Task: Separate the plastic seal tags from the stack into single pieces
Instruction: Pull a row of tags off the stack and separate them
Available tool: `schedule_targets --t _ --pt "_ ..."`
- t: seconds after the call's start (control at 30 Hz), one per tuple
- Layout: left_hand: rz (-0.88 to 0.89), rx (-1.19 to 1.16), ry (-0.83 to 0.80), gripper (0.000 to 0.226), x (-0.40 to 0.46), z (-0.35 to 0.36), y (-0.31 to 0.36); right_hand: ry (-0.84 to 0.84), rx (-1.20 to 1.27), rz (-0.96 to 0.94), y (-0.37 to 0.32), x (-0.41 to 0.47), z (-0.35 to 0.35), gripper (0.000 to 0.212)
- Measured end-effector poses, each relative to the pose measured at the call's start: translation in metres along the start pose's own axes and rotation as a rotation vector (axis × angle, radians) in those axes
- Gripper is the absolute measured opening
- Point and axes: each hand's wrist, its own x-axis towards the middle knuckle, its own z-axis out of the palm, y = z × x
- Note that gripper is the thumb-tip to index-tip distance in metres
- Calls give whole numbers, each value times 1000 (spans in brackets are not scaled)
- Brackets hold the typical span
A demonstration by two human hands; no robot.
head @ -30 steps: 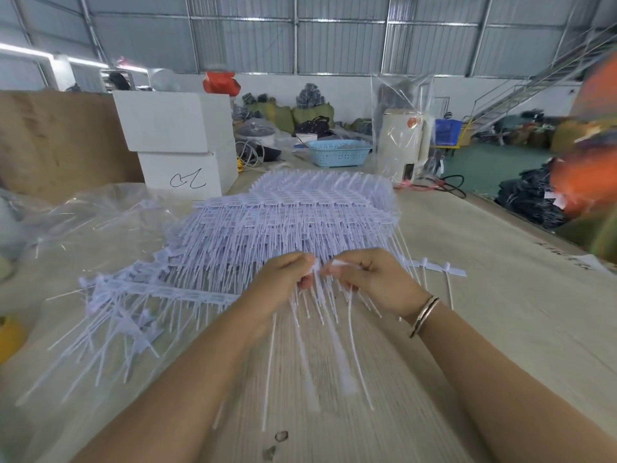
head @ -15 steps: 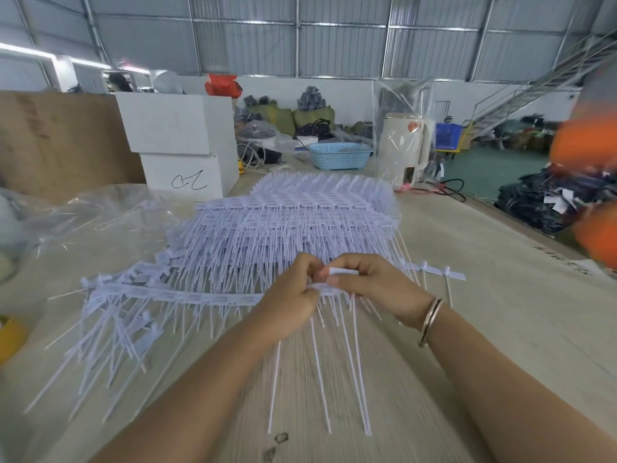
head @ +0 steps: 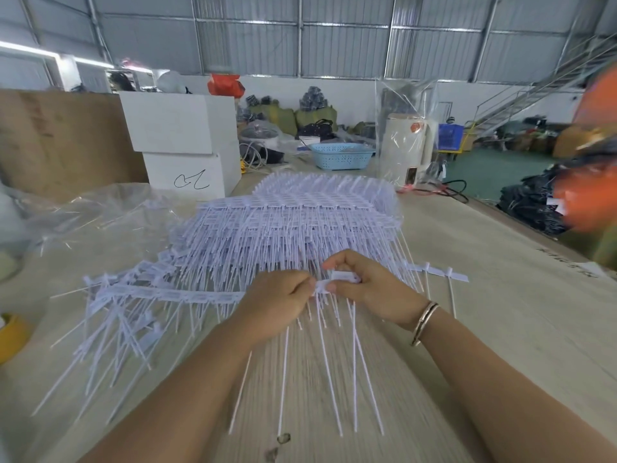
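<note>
We pinch one short white strip of joined plastic seal tags (head: 337, 281) between our left hand (head: 278, 300) and right hand (head: 370, 289), just before the big white tag stack (head: 300, 222) on the pale wooden table (head: 500, 312), likely to snap one free.

Two white boxes (head: 187, 152) stacked at far left of wooden table (head: 500, 295); lower one bears a black scrawl. Blue perforated basket (head: 340, 156) beyond. Yellow tape roll (head: 11, 335) at left edge. Clear plastic sheet (head: 83, 215) nearby.
</note>
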Motion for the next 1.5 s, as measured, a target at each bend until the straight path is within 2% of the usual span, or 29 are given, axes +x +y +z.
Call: schedule_targets --t 0.07,0.13,0.23,0.43,0.6,0.7,0.77,0.83,0.93,1.0,1.17,1.23,1.33,1.5 --pt "23 18 16 42 0 1 -1 -50 -90 46 1 1 1 21" --pt "49 25 44 40 1 3 -1 -71 -118 72 1 2 3 18" --pt "46 8 27 34 2 5 -1 -88 -115 62 1 2 2 35" --pt "-7 -122 -7 38 5 4 0 -9 -139 -4 0 2 -1 39" --pt "-69 -377 -61 32 5 -4 2 58 -37 -141 -3 0 4 20" --pt "-144 -535 0 30 6 -10 -1 172 64 -211 -9 -1 2 20" --pt "-156 -551 41 30 6 -13 -4 240 161 -244 -11 -3 -4 24" --pt "-121 -562 39 30 6 -13 -3 206 191 -188 -11 -5 -8 25" --pt "-64 -405 -36 18 5 -7 1 86 166 -49 -8 -4 -1 20" --pt "-40 -251 -60 6 5 -4 2 77 113 -15 -7 -1 6 19" --pt "63 -122 -25 38 1 2 4 55 -55 75 -2 4 14 16" --pt "71 -141 -11 35 0 1 3 28 -105 73 0 4 13 21" --pt "49 -73 1 12 -1 -6 -1 33 -42 68 -2 2 8 26" --pt "45 22 -14 32 -2 -9 -6 -39 32 124 -2 1 7 31"
